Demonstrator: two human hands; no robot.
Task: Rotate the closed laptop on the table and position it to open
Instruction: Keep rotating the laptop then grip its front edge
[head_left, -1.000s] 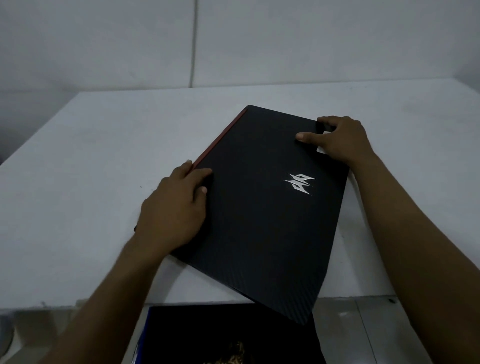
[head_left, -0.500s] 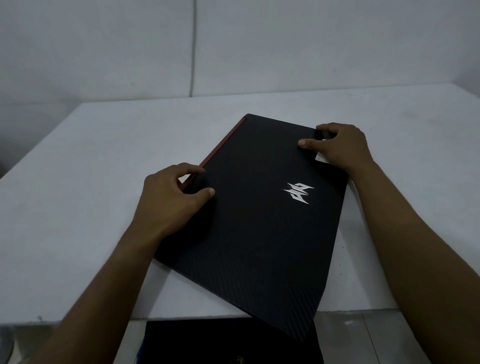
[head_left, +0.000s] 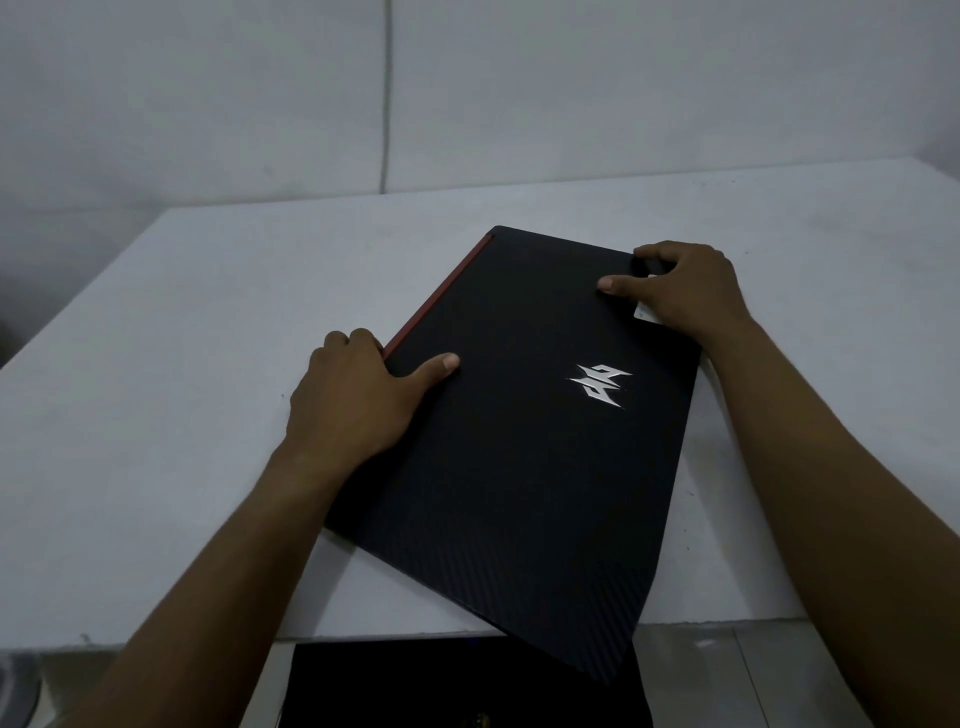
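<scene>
Head view: a closed black laptop (head_left: 524, 431) is lying askew on the white table (head_left: 156, 415), its near corner overhanging the front edge.
Lid marking: a silver angular emblem (head_left: 600, 385) is showing; no readable lettering.
Left hand (head_left: 358, 400): gripping the red-trimmed edge, thumb on the lid.
Right hand (head_left: 685, 291): clasping the far right corner, partly covering a white sticker (head_left: 643, 312).

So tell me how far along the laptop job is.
Done: both hands have hold of the closed laptop, left hand at the red-trimmed edge, right hand on the far corner. In hand: the turn itself; the laptop lies skewed on the table, its near corner hanging past the front edge. Left: square it up, bring it fully onto the table, lid still shut.
</scene>
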